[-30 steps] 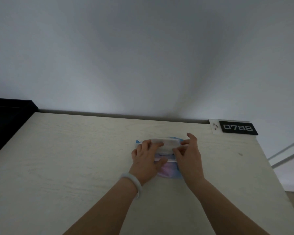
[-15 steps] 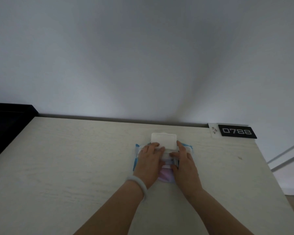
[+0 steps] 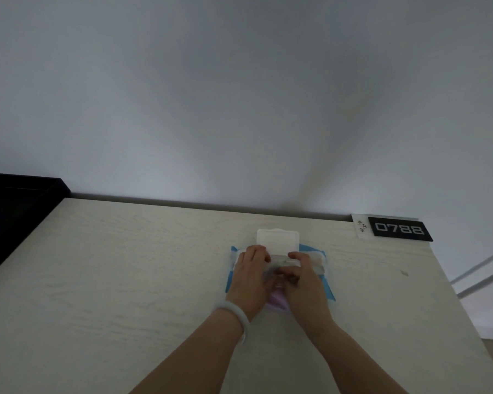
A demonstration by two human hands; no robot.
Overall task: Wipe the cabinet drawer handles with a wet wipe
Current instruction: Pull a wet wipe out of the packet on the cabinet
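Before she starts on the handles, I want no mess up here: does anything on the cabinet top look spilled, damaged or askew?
Nothing stands out. The wipes pack lies flat on the cabinet top, its white lid flipped open, both hands on it. The only oddity is a small dark mark near the right edge.

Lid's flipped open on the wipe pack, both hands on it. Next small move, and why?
Probably pull one wipe up out of the opening. The lid stands open on the wipe pack, the left hand presses on the pack, and the right hand has its fingers at the opening. No wipe is out yet.
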